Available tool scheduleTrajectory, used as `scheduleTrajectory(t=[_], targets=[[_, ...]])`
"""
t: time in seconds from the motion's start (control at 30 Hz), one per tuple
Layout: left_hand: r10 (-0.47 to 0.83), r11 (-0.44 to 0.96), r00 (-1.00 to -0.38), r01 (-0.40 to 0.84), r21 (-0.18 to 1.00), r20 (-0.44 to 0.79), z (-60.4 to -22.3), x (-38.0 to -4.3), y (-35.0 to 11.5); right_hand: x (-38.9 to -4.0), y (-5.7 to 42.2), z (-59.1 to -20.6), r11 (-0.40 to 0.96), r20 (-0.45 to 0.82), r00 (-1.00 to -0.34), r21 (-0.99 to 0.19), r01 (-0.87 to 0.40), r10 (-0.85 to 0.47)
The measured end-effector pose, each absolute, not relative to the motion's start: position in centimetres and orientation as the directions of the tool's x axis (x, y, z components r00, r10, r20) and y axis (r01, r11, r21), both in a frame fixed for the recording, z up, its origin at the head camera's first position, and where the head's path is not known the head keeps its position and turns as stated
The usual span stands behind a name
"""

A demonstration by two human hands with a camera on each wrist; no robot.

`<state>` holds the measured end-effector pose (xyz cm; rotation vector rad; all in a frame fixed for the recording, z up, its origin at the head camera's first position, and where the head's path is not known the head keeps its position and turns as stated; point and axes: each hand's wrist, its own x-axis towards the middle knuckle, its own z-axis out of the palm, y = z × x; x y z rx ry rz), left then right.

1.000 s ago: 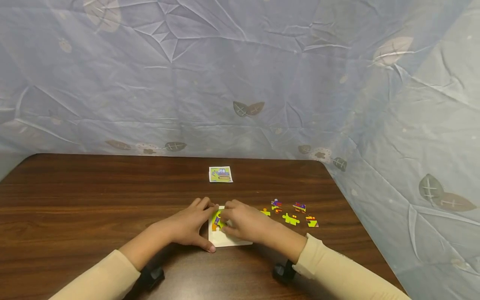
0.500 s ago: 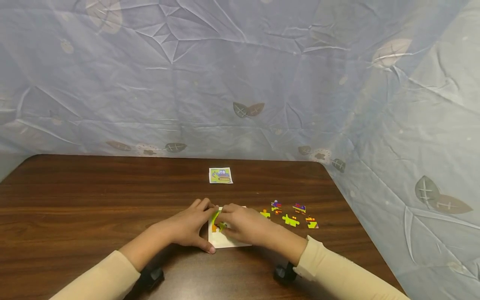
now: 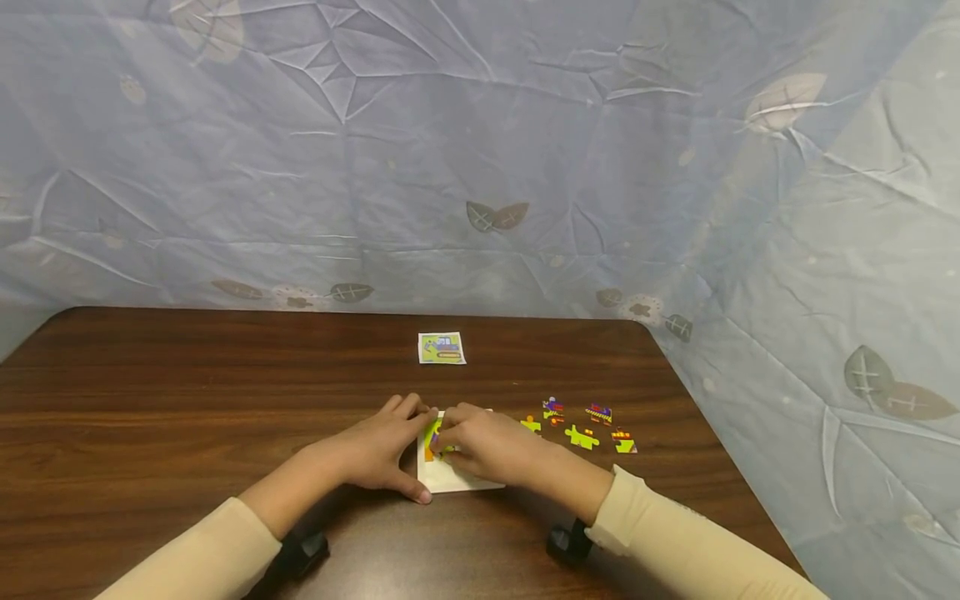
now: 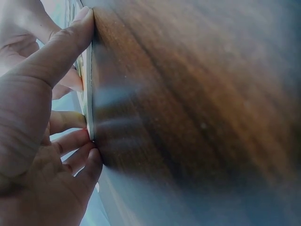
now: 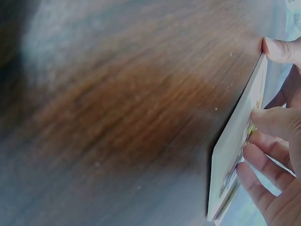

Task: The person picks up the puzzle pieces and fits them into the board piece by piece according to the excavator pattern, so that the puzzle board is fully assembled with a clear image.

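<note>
A white puzzle board (image 3: pixel 450 479) lies on the table in the head view, with yellow-green and orange puzzle pieces (image 3: pixel 431 446) in its left part. My left hand (image 3: pixel 375 450) grips the board's left side, thumb at the near corner and fingers at the far one; the left wrist view shows the thumb (image 4: pixel 70 42) right at the edge. Over the board's middle, my right hand (image 3: pixel 491 446) pinches a puzzle piece (image 3: pixel 448 449) against the surface, mostly hidden under the fingers. In the right wrist view its thumb (image 5: pixel 275 120) and fingertips meet the board's face.
Several loose puzzle pieces (image 3: pixel 582 437) lie on the brown table (image 3: pixel 225 392) to the right of the board. Farther back is a small picture card (image 3: pixel 442 348) showing an excavator. A grey leaf-patterned curtain (image 3: pixel 420 167) hangs behind and along the right side.
My right hand's fingers have shifted slightly over the pieces on the board, showing different bits of them. My left hand and the loose pieces have stayed in place.
</note>
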<state>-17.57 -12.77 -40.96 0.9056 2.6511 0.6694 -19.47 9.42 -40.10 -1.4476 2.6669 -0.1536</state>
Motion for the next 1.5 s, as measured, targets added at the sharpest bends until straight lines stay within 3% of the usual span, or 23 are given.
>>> scheduleTrajectory(t=[0.47,0.67,0.83,1.0,1.17,1.5], targets=[[0.629,0.702,-0.772,0.508,0.499,-0.098,-41.0,-17.4,-12.9,-19.5,9.3,-40.1,0.535,-0.067,-0.531,-0.128,-0.835,-0.845],[0.617,0.712,-0.779,0.494,0.499,-0.111,-41.2,-17.3,-12.8,-19.7,10.5,-39.6,0.511,-0.108,-0.503,-0.297,-0.807,-0.857],[0.616,0.715,-0.780,0.495,0.494,-0.110,-41.3,-17.4,-12.6,-20.2,13.4,-39.3,0.529,-0.046,-0.571,-0.445,-0.723,-0.820],[0.615,0.716,-0.781,0.498,0.490,-0.104,-41.3,-17.5,-12.5,-21.7,17.8,-39.4,0.625,0.061,-0.696,-0.388,-0.677,-0.716],[0.614,0.715,-0.783,0.495,0.494,-0.104,-41.2,-17.4,-12.6,-23.2,22.1,-40.2,0.753,0.054,-0.810,-0.337,-0.566,-0.584],[0.610,0.719,-0.783,0.481,0.501,-0.123,-41.2,-17.5,-12.6,-23.8,24.8,-41.3,0.794,0.002,-0.835,-0.308,-0.524,-0.551]])
